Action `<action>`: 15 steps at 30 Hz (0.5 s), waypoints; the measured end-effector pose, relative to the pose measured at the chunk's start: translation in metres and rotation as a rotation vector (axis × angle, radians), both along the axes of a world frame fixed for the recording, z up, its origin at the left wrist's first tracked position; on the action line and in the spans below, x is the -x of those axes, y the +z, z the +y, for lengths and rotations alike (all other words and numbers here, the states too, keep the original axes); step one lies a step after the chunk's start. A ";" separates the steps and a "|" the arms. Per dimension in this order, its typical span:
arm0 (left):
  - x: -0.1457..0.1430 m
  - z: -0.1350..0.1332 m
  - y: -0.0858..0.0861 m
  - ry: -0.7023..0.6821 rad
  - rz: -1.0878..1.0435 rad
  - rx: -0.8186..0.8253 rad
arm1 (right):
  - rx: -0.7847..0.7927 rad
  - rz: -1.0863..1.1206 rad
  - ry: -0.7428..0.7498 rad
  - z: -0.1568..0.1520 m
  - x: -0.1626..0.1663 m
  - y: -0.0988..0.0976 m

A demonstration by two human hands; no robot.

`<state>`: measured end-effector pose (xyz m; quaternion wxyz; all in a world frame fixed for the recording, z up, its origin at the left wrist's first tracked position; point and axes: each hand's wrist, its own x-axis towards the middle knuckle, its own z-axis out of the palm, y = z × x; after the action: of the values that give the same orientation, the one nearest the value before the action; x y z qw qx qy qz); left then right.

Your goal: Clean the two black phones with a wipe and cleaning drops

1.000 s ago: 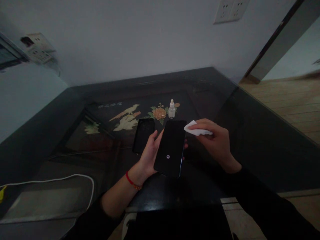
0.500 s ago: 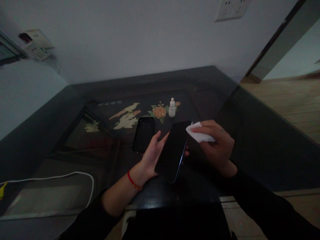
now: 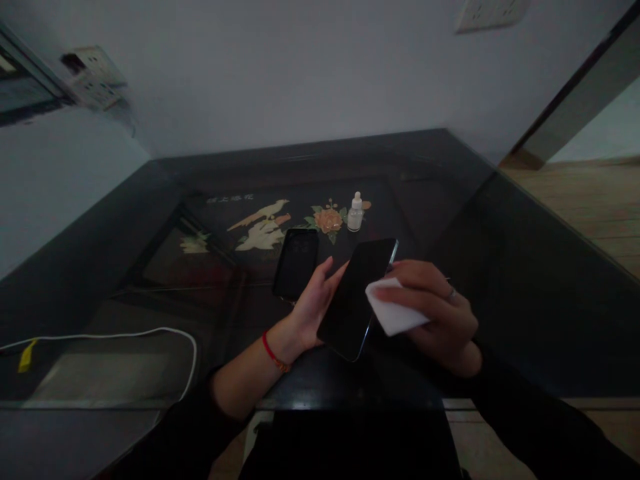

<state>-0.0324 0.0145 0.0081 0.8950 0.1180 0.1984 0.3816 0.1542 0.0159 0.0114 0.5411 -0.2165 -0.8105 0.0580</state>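
A dark smartphone lies tilted in my left hand, which is closed around it from the left and below; a red bracelet circles that wrist. My right hand pinches a folded white cloth at the phone's right edge, over part of its screen. Some fingers of both hands are hidden behind the phone and the cloth. Just left of the phone, a black phone case rests on the table with its hollow side up. Beyond the phone stands a small dropper bottle with a white top.
The dark glossy table has bird and flower pictures on it. A white cable with a yellow tag runs along the left. Power sockets are on the wall at the back left.
My right hand has brought the white cloth down from the phone's upper right corner along its right edge. The left hand still holds the phone. The whole view has shifted slightly.
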 end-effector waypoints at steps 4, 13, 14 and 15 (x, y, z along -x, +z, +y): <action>0.000 0.001 -0.004 0.045 0.005 0.043 | -0.015 -0.067 0.110 -0.007 0.002 0.000; 0.001 0.002 0.000 0.037 0.017 0.028 | -0.116 -0.137 0.261 -0.016 0.003 0.000; 0.002 0.003 0.000 0.029 0.009 0.015 | -0.152 -0.157 0.284 -0.018 0.004 0.000; 0.003 0.003 -0.001 0.017 -0.004 0.001 | -0.179 -0.177 0.293 -0.019 0.005 0.001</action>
<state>-0.0353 0.0174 0.0071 0.8922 0.1150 0.1979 0.3894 0.1492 -0.0028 0.0121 0.4706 -0.0516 -0.8797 0.0445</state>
